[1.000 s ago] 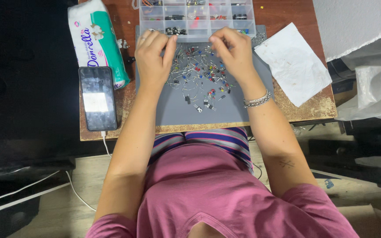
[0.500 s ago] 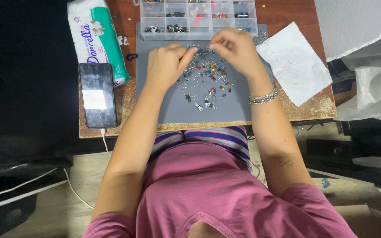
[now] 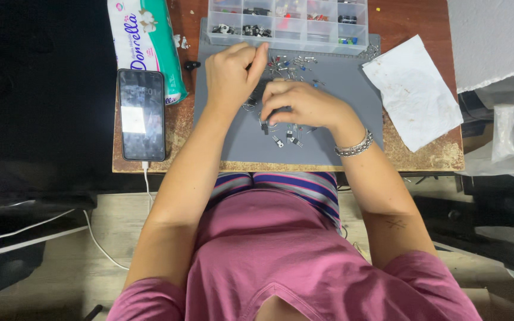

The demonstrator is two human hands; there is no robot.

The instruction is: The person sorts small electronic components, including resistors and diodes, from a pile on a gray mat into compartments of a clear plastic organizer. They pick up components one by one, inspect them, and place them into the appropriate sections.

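Both hands work over a scatter of small electronic components (image 3: 287, 139) with thin wire legs, spread on a flat grey rectangular work mat (image 3: 328, 148). Curled loosely with its fingers bent inward, the left hand (image 3: 230, 74) rests on the mat's upper left part; its fingertips point toward the parts by the organiser, but whether they pinch anything cannot be told. Lying palm down across the middle of the mat, the right hand (image 3: 301, 104) has its fingertips pressed on the black components just beside the left hand, the 2 hands almost touching; whether it grips one of them or only pushes at it cannot be told either. A silver chain bracelet (image 3: 354, 145) circles the right wrist. More tiny parts, some red and blue, lie between the hands and a clear plastic compartment box (image 3: 287, 24) that sits along the mat's far edge, its cells holding sorted pieces. Left of the mat stand a white and green soft tissue pack (image 3: 144, 41) and, near it, a black smartphone (image 3: 141, 116) with a white cable plugged in. Right of the mat lies a crumpled white paper sheet (image 3: 411, 92). Everything rests on a worn brown wooden table (image 3: 423, 157).
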